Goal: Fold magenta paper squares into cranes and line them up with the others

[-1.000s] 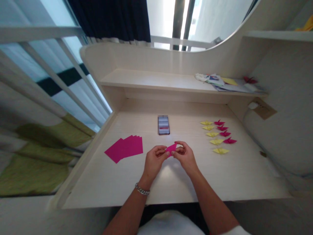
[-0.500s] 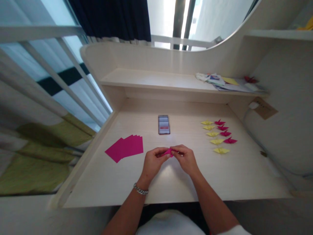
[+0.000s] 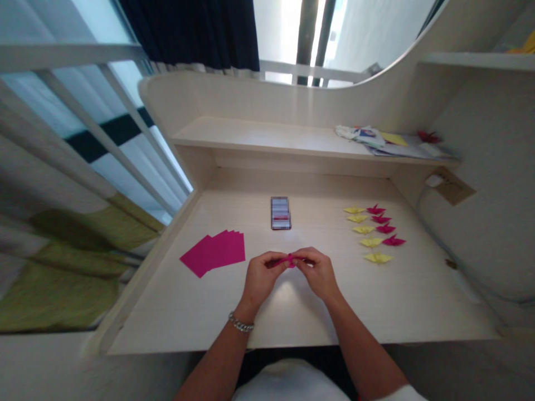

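My left hand (image 3: 262,274) and my right hand (image 3: 316,271) meet over the desk, pinching a small folded piece of pink origami paper (image 3: 291,260) from both sides. Fingers cover most of the folded paper, so its exact shape is hidden. To the left lies a fanned stack of pink paper sheets (image 3: 217,252). Yellow paper cranes (image 3: 363,229) form a column on the right, with pink paper cranes (image 3: 385,229) beside them.
Beyond my hands a phone (image 3: 280,213) lies on the desk (image 3: 175,312). Papers (image 3: 393,142) rest on the raised shelf (image 3: 259,136) at the back. A cable (image 3: 434,234) runs down the right wall. White rails (image 3: 125,114) stand at the left.
Less of the pink folded paper shows between my fingertips, and my right fingers have shifted slightly on it. Both arms stay in nearly the same place.
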Demonstrator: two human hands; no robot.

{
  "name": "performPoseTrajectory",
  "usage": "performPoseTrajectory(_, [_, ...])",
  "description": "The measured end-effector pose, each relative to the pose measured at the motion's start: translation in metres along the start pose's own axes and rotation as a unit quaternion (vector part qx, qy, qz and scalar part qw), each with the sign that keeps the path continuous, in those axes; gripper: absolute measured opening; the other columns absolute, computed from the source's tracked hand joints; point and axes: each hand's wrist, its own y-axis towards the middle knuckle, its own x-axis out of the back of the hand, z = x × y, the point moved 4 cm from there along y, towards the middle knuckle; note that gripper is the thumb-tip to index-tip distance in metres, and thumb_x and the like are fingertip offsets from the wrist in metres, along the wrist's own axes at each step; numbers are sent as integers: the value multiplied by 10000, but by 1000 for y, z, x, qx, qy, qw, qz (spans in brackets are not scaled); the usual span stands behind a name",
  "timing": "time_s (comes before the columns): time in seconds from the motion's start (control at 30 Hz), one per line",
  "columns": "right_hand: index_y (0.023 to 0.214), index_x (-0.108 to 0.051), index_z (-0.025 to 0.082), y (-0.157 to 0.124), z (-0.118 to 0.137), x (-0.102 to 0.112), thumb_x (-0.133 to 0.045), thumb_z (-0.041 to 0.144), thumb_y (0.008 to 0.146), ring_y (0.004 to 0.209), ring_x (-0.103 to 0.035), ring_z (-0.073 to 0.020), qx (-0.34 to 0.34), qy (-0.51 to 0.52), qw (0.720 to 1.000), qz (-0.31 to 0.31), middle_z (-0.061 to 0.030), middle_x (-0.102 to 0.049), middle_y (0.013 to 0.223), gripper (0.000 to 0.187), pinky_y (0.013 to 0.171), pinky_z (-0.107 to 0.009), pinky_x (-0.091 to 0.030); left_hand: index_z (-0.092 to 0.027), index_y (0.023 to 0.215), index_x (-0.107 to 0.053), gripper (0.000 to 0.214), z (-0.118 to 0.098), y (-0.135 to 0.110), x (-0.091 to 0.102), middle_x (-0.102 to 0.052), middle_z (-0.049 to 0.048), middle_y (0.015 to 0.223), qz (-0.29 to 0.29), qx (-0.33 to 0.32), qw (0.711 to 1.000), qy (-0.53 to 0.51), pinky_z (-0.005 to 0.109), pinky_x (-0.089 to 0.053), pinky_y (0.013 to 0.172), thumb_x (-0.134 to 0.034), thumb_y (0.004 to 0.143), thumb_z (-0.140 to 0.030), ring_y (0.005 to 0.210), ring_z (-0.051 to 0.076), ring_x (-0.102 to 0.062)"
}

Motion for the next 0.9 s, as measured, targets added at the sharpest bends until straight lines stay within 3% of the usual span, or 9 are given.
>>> performPoseTrajectory(0.33, [841,-707,173,4,-9,-1,-684,264,717,715,-658,-180,-91,36,990,103,-48,-714,778,156,699,-319,-519,-154,788,-715,202,4,0,-1,-719,77,793,44,10,999,1,314,-534,712,-765,644,-287,727,197,-663])
performPoseTrajectory(0.53, [767,-709,161,5,-10,-2,-683,239,694,655,-633,-154,-107,47,987,112,-34,-702,711,110,643,-283,-499,-157,819,-698,166,4,-1,-4,-709,74,805,87,18,996,0,297,-521,684,-715,697,-269,722,185,-654])
performPoseTrajectory(0.7, [741,-712,152,4,-16,-4,-715,258,643,517,-575,-118,-150,115,977,101,-14,-673,606,144,525,-246,-466,-155,781,-694,124,-4,-2,-5,-692,51,736,86,20,996,10,262,-492,613,-707,680,-225,649,159,-622])
performPoseTrajectory(0.9, [761,-730,165,3,-12,-3,-723,265,628,527,-583,-121,-161,131,974,94,-16,-679,610,166,509,-239,-477,-151,768,-678,96,-8,-2,-5,-666,31,686,86,22,996,13,236,-467,576,-690,696,-213,604,133,-589])
